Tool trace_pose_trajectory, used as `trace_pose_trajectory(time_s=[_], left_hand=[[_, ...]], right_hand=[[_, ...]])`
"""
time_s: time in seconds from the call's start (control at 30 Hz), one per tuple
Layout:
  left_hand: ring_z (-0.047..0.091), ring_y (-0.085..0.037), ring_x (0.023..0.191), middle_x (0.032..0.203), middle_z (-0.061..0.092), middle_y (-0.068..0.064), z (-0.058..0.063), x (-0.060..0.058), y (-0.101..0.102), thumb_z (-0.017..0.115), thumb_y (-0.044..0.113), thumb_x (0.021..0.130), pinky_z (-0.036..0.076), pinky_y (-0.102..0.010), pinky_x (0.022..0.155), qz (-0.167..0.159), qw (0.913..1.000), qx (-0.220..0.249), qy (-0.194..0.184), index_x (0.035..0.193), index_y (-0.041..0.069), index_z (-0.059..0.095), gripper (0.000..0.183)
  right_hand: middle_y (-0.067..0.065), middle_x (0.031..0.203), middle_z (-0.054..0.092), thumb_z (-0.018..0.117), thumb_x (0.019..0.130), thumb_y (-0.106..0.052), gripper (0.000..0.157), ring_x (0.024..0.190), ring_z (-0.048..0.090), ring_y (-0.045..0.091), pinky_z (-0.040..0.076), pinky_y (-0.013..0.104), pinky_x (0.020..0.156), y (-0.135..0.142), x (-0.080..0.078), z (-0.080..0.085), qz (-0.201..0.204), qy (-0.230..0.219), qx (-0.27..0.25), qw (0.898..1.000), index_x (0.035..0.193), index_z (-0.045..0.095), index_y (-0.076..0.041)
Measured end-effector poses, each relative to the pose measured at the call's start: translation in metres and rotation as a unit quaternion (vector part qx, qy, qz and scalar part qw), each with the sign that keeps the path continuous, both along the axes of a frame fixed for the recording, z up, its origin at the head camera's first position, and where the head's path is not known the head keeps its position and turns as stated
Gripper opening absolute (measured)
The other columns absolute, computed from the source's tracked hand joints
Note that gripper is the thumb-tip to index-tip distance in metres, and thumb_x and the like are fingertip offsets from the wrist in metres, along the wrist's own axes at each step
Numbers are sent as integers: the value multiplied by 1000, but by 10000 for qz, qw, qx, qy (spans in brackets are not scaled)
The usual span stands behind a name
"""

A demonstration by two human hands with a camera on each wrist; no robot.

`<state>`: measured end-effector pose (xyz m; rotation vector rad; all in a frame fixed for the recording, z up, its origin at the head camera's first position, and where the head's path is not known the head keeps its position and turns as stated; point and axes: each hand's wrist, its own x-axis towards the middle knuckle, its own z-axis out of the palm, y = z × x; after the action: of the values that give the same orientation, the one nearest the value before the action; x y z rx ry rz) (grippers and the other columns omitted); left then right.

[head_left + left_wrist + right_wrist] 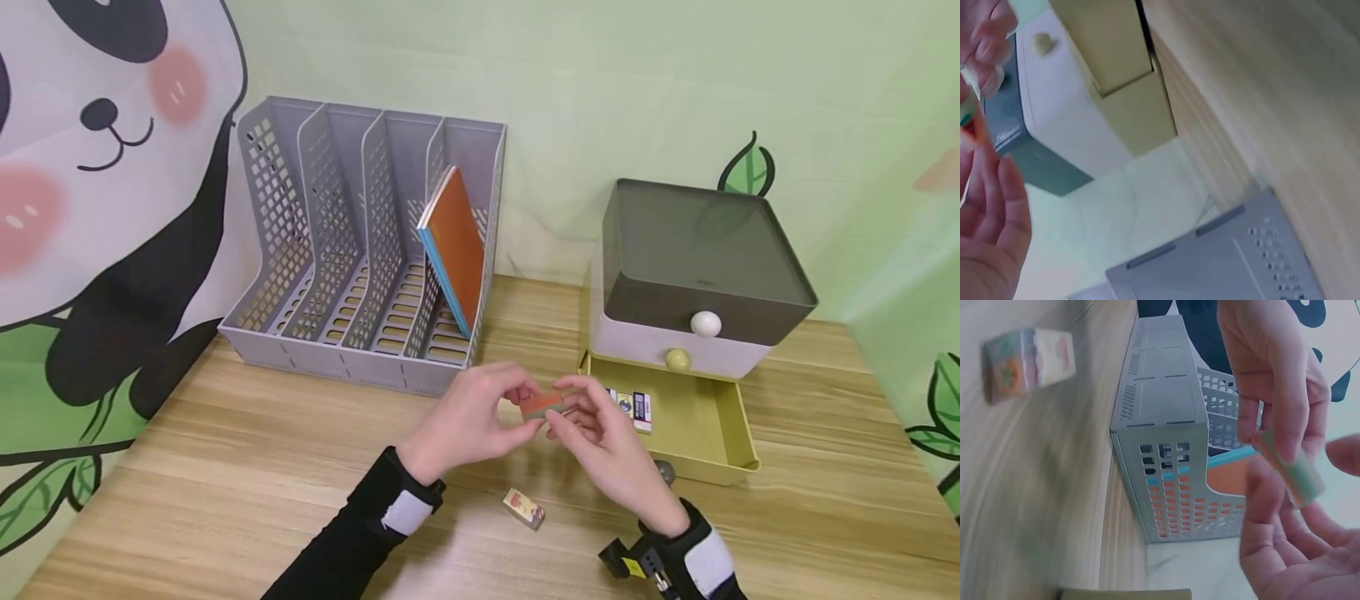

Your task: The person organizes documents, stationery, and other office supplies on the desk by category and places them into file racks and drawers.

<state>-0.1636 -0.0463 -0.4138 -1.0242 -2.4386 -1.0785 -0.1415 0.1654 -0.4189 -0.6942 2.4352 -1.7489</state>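
A small orange-and-green eraser [542, 406] is held between my two hands above the table, in front of the drawer unit. My left hand [476, 417] pinches it from the left, thumb below and fingers above. From the other side, the thumb and fingertips of my right hand [603, 450] grip its right end. The right wrist view shows the eraser [1300, 478] slanting between both sets of fingers, slightly blurred. On the table below the hands lies a second eraser [524, 508] in a printed wrapper; an orange fruit picture shows on it in the right wrist view.
A grey file rack [360, 367] stands at the back left, an orange notebook [457, 250] leaning in its right slot. At the right, a stacked drawer unit [712, 250] has its yellow bottom drawer [697, 417] pulled out, with small printed packs [639, 410] inside.
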Motion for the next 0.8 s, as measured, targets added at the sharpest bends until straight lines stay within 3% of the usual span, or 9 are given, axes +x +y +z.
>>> trace_pose_trajectory(time_s=[0.23, 0.4, 0.53, 0.67, 0.8], left_hand=[[70, -15, 85, 93, 71, -2, -10, 2, 9, 85, 7, 79, 60, -25, 79, 185, 9978, 423, 477, 101, 7, 73, 25], [69, -15, 85, 94, 71, -3, -13, 3, 14, 86, 8, 80, 58, -19, 81, 75, 9962, 785, 358, 102, 7, 74, 25], [70, -24, 91, 105, 70, -9, -13, 4, 18, 85, 10, 83, 60, -24, 85, 60, 9910, 1277, -401, 114, 3, 70, 35], [69, -32, 103, 120, 67, -16, -11, 5, 19, 77, 7, 91, 62, -30, 89, 83, 9680, 1973, -1547, 128, 0, 63, 40], [70, -30, 104, 121, 69, -20, -7, 5, 18, 70, 6, 97, 60, -29, 91, -116, 9523, 2121, -2192, 129, -1, 62, 34]], right_hand=[[21, 91, 67, 58, 100, 7, 29, 78, 71, 9, 62, 25, 71, -2, 0, -1, -191, 134, -795, 9966, 126, 48, 12], [21, 92, 69, 58, 100, 7, 28, 80, 72, 6, 63, 25, 74, 2, -1, -1, -321, 159, -814, 9960, 125, 48, 15], [23, 94, 71, 59, 98, 9, 28, 83, 71, 5, 61, 22, 75, 8, -2, 0, -413, 542, -418, 9968, 124, 50, 10], [12, 95, 74, 63, 96, 9, 32, 82, 69, 6, 60, 23, 76, 13, -4, 1, -475, 1380, 416, 9884, 125, 52, 3], [5, 97, 75, 65, 95, 8, 37, 84, 67, 5, 61, 27, 78, 17, -3, 4, -429, 1759, 960, 9788, 128, 52, -1]])
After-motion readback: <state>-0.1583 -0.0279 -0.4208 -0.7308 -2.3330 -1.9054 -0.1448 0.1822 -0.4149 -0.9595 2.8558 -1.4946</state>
